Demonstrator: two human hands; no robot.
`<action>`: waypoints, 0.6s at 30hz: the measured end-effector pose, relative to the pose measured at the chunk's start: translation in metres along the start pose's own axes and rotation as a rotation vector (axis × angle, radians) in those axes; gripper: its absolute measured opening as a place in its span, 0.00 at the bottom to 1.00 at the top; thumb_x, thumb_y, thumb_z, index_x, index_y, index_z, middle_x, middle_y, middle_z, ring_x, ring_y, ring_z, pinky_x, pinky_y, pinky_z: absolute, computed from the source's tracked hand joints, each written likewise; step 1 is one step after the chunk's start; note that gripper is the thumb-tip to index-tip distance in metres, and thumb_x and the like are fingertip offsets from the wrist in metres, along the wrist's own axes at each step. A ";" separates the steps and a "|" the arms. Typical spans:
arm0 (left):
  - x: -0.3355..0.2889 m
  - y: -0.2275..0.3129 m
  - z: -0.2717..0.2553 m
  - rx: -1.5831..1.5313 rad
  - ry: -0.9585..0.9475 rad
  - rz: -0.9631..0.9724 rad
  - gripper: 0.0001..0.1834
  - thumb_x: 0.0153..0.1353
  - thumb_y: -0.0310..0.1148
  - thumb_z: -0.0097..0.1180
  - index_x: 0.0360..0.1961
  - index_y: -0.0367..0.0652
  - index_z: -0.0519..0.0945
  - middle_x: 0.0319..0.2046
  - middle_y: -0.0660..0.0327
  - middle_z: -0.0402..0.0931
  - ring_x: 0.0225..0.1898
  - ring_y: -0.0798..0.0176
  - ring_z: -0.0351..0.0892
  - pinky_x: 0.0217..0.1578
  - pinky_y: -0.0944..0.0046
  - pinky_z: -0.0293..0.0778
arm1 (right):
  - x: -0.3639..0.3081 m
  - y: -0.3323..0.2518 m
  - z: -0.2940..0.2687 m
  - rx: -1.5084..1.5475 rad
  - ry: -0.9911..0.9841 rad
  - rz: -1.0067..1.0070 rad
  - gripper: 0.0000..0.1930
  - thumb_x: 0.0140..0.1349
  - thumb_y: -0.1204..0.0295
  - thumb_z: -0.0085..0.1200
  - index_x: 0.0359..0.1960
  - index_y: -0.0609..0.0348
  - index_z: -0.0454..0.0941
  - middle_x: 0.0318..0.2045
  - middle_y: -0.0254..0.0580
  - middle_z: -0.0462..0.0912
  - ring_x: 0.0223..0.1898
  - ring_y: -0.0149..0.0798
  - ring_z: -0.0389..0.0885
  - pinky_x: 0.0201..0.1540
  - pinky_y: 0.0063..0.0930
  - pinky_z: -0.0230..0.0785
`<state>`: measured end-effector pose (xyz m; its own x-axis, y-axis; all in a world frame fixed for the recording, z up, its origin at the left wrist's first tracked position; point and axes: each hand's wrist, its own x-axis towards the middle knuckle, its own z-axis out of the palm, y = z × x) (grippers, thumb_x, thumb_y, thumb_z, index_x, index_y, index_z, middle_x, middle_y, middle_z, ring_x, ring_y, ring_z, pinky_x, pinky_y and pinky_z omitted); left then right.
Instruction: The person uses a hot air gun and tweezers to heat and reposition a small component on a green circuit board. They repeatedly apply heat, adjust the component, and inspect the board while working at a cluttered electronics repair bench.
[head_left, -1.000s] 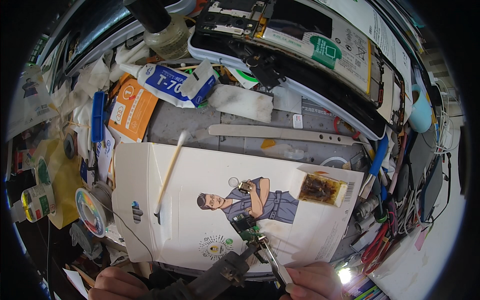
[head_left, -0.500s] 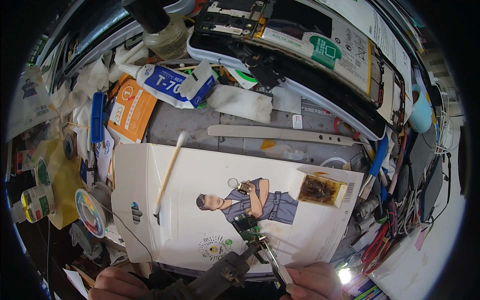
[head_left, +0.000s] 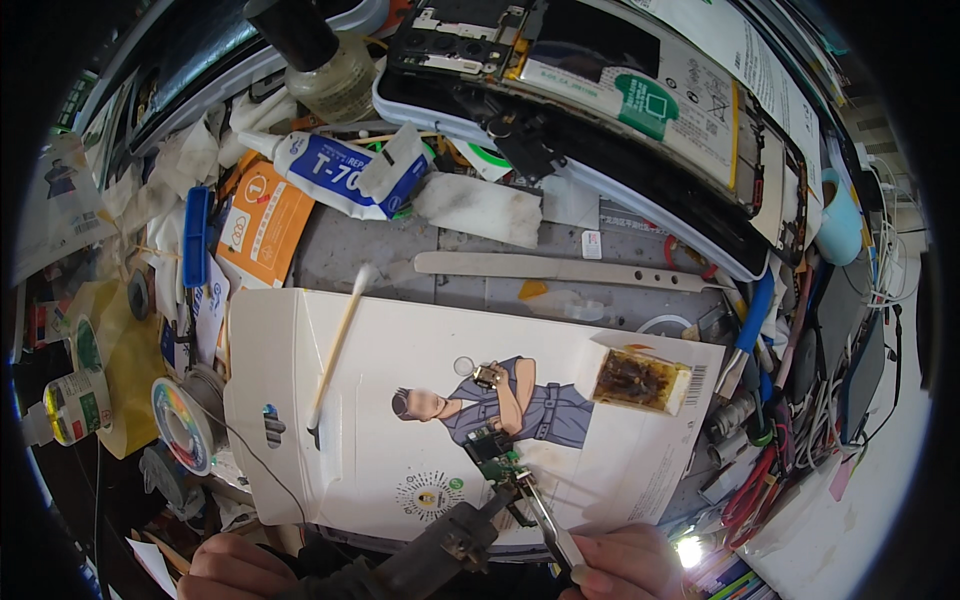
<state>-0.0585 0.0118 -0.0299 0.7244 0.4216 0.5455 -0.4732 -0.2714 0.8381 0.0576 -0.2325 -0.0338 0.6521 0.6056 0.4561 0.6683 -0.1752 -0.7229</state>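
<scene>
- The small green circuit board [head_left: 492, 452] is sitting over the white card box [head_left: 400, 350], just below the printed figure; whether it is lying flat or being lifted slightly, I cannot tell.
- The right hand [head_left: 630, 565] is pinching the metal tweezers [head_left: 552, 530], whose tips are meeting the board's near part; too hard a squeeze could be bending something fine there; too loose a pinch could be letting the board swivel.
- The left hand [head_left: 235, 570] is curling tightly, seemingly around the rear of the dark handpiece [head_left: 430, 552]; the lower edge is cutting off much of that grip.
- The handpiece's nozzle is pointing at the board, close beside the tweezer tips; whether it is touching, I cannot tell; if it is giving off heat, lingering could be scorching the board or the card; a drifting wrist could be knocking tiny parts loose.
- The amber-brown block [head_left: 640, 382] is resting on the box's right end, the cotton swab [head_left: 340, 345] on its left; a bump from either forearm could be shifting the box, and the board with it.
- The thin wire [head_left: 262, 458] is trailing from the spool [head_left: 185, 425] toward the left hand; a sideways sweep could be snagging it.
</scene>
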 end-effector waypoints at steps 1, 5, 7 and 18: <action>0.000 0.000 0.000 0.004 -0.016 -0.006 0.18 0.60 0.40 0.55 0.43 0.36 0.71 0.25 0.55 0.69 0.19 0.58 0.68 0.19 0.58 0.62 | 0.000 0.000 0.000 0.004 -0.005 0.002 0.14 0.53 0.80 0.58 0.42 0.72 0.77 0.33 0.60 0.82 0.30 0.50 0.84 0.32 0.38 0.80; 0.002 0.007 -0.004 0.007 -0.064 -0.045 0.18 0.61 0.42 0.54 0.42 0.38 0.71 0.25 0.56 0.68 0.19 0.59 0.67 0.20 0.59 0.63 | 0.001 -0.002 0.001 0.016 0.007 0.026 0.14 0.53 0.79 0.59 0.42 0.72 0.77 0.33 0.59 0.83 0.31 0.50 0.84 0.32 0.39 0.80; 0.003 0.015 -0.006 0.022 -0.022 -0.083 0.18 0.61 0.43 0.53 0.43 0.39 0.71 0.25 0.58 0.67 0.20 0.59 0.66 0.21 0.59 0.63 | 0.002 -0.004 0.000 0.016 0.003 0.045 0.14 0.53 0.79 0.59 0.42 0.71 0.77 0.33 0.59 0.83 0.31 0.50 0.84 0.33 0.38 0.80; 0.000 0.040 -0.055 0.062 0.222 -0.099 0.27 0.61 0.56 0.47 0.48 0.43 0.72 0.31 0.60 0.69 0.27 0.58 0.69 0.29 0.55 0.67 | 0.004 -0.009 0.003 -0.028 0.028 0.082 0.12 0.56 0.76 0.58 0.42 0.69 0.78 0.35 0.55 0.83 0.31 0.49 0.83 0.33 0.36 0.78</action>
<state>-0.1054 0.0479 0.0035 0.6346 0.6266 0.4523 -0.3690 -0.2686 0.8898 0.0526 -0.2262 -0.0272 0.7147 0.5665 0.4103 0.6214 -0.2451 -0.7442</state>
